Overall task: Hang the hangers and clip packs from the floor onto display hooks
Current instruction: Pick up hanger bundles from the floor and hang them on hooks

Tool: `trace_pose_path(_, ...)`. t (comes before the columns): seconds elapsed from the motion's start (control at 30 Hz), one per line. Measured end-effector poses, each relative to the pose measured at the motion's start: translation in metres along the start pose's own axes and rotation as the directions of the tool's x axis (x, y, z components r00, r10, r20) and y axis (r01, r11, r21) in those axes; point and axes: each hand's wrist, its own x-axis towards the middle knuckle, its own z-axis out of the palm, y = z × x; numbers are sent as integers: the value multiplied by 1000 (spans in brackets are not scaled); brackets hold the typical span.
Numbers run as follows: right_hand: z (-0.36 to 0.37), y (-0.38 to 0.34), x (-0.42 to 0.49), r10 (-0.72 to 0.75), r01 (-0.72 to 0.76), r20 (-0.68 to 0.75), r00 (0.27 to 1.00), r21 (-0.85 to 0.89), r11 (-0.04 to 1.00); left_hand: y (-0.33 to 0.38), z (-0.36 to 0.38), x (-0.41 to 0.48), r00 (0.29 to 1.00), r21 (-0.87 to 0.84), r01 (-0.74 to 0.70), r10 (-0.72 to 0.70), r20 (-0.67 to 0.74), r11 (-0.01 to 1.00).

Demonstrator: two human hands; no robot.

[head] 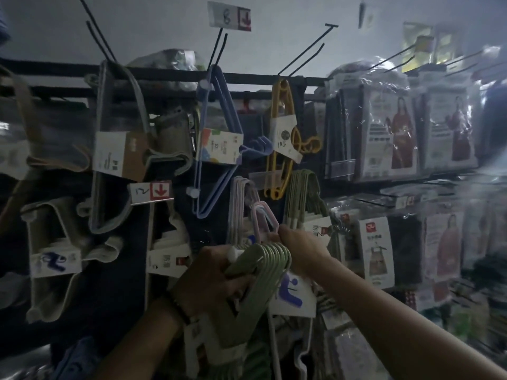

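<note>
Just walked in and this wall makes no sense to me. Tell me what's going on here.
A person is stocking a display wall of hanger packs. Their left hand grips a bundle of green hangers by the hook ends, held up in front of the wall and not yet hung. Their right hand seems to pinch the hooks of the pink hangers hanging there. Blue hangers and yellow clips hang above.

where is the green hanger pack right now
In the head view, the green hanger pack is low at centre, gripped by the left hand, its hooks just under the right hand and below the pink hangers.
</note>
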Motion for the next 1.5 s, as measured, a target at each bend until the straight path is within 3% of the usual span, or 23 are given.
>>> trace_pose_path(0.17, 14, 20, 32, 43, -36, -62, 997, 110, 993, -4, 12, 23, 999, -22, 19, -20, -49, 1000)
trace_pose_path(0.33, 7, 34, 35, 101, -56, -253, 962, 177, 983, -5, 20, 42, 999, -39, 11, -12, -44, 999)
trace_pose_path(0.43, 3, 34, 34, 81, -9, -353, 932, 202, 979, -8, 22, 48, 996, -20, -15, 14, -89, 1000)
trace_pose_path(0.67, 37, 26, 54, 9, 93, -432, 902, 215, 972, -24, 22, 54, 983, -42, 61, -67, -173, 997)
trace_pose_path(0.83, 42, 18, 67, -7, 48, -324, 946, 118, 992, -30, 21, 54, 971, -27, 114, -117, -207, 993)
trace_pose_path(0.97, 45, 19, 91, 11, 30, -203, 979, 199, 980, -34, 22, 58, 968, 53, 151, -137, -212, 987)
trace_pose_path(1.07, 40, 13, 105, -30, 51, -159, 987, 134, 990, -35, 18, 57, 943, 51, 230, -210, -260, 972)
trace_pose_path(1.23, 36, 7, 105, -27, 29, -103, 994, 25, 999, -28, 11, 49, 846, 90, 410, -342, -409, 908)
trace_pose_path(1.4, 13, -2, 99, 63, -60, 77, 995, -43, 997, -21, 2, 37, 761, 147, 506, -359, -540, 850)
trace_pose_path(1.5, -19, -12, 83, 8, 0, 182, 983, -47, 999, -15, -3, 21, 680, 89, 568, -406, -610, 818)
